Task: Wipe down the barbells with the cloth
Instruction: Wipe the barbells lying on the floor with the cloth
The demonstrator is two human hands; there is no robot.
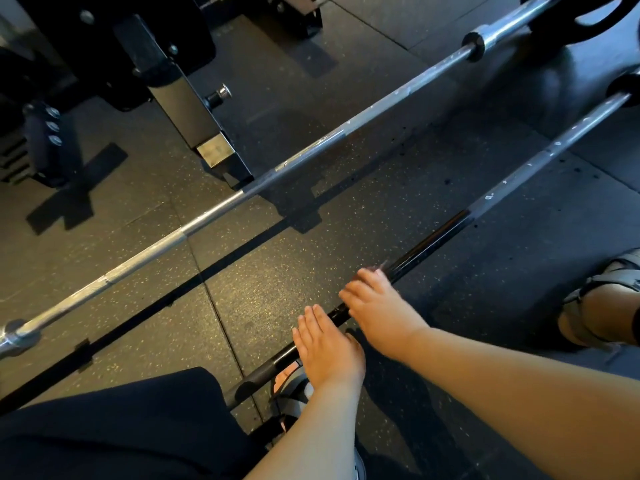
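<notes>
Black steel barbell shaft (433, 233) runs under both hands. Left hand (325, 344) rests flat on it, fingers straight, holding nothing. Right hand (377, 306), just beyond, drapes over a blurred dark cloth (379, 267); its grip cannot be told. Advise wrapping the cloth fully round the shaft and stroking firmly onward.

— What are you touching?
— Your left hand (327, 348) lies flat across the dark barbell (433, 238). Your right hand (377, 306), blurred, covers it just beyond.
— And the other bar?
— The silver barbell (207, 216) lies farther from you on the rubber floor (259, 289), roughly parallel.
</notes>
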